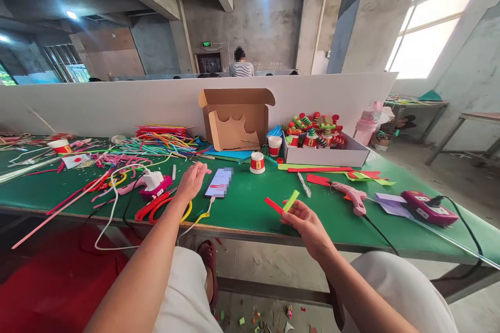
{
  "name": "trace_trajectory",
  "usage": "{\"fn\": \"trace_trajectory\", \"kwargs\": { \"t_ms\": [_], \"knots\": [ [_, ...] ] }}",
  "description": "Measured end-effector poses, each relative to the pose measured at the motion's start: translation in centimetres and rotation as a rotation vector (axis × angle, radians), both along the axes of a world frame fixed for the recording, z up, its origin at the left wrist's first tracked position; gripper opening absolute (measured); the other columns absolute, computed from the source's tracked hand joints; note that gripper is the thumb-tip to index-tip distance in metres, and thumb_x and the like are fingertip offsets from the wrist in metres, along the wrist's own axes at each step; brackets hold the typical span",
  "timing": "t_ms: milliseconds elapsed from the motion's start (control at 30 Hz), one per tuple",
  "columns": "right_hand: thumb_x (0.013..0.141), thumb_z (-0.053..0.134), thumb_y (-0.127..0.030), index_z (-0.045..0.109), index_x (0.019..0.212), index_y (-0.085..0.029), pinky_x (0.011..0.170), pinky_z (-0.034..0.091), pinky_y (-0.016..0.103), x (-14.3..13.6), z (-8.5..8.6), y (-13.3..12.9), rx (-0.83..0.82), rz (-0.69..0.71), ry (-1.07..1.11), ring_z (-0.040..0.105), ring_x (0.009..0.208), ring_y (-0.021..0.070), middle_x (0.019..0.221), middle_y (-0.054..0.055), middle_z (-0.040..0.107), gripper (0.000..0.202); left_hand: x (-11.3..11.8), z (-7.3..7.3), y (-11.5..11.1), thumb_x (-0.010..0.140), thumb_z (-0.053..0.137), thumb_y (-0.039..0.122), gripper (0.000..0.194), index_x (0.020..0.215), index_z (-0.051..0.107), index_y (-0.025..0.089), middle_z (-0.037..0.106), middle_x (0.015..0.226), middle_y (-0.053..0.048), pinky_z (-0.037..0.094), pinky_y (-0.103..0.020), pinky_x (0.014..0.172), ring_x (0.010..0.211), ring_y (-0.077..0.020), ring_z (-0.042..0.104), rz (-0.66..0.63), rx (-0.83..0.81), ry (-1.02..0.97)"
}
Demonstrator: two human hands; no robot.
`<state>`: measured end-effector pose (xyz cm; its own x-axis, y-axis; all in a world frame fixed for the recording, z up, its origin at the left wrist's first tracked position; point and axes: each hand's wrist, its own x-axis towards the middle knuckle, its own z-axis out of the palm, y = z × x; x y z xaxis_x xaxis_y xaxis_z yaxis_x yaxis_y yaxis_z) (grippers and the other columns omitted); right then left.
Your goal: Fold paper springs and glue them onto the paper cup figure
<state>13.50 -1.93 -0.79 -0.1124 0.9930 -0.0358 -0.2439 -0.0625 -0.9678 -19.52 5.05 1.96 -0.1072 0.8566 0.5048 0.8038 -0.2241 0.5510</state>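
Observation:
My right hand [307, 222] pinches a red paper strip [274, 205] and a light green paper strip [291, 201], crossed in a V above the green table. Just left of a lit phone [219, 182] is my left hand [192, 181], its fingers curled together and one tip pointing toward the phone. Nothing shows in that hand, though its palm side is hidden. Beyond the phone stands a small red and white paper cup [257, 163] with teal coiled arms. A pink glue gun [351, 196] lies right of my right hand, near red paper strips [318, 180].
A white box [328, 157] with decorated cups stands behind, beside an open cardboard box [238, 98]. Coloured pipe cleaners [164, 138] pile up at left. Purple power strips [428, 208] [156, 187] and cables lie near the front edge. A pink bottle [366, 126] stands at right.

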Motion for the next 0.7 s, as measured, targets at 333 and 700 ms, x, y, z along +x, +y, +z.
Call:
{"fn": "trace_trajectory", "kwargs": {
  "t_ms": [333,700],
  "knots": [
    [0.051,0.086,-0.045,0.066,0.083,-0.020,0.071,0.047,0.030,-0.04,0.18,-0.19,-0.009,0.016,0.001,0.058,0.071,0.0159,0.074,0.001,0.065,0.045,0.46,0.26,-0.23,0.089,0.024,0.055,0.038,0.074,0.043,0.026,0.073,0.090,-0.005,0.044,-0.038,0.085,0.089,-0.0243,0.062,-0.033,-0.051,0.008],
    [0.049,0.087,-0.046,0.067,0.085,-0.020,0.073,0.049,0.031,-0.06,0.16,-0.19,-0.012,0.016,0.003,0.058,0.072,0.0168,0.074,0.002,0.065,0.048,0.90,0.43,-0.30,0.088,0.024,0.053,0.040,0.071,0.047,0.027,0.074,0.086,-0.004,0.046,-0.035,0.083,0.089,-0.0235,0.064,-0.046,-0.121,0.016]
  ]
}}
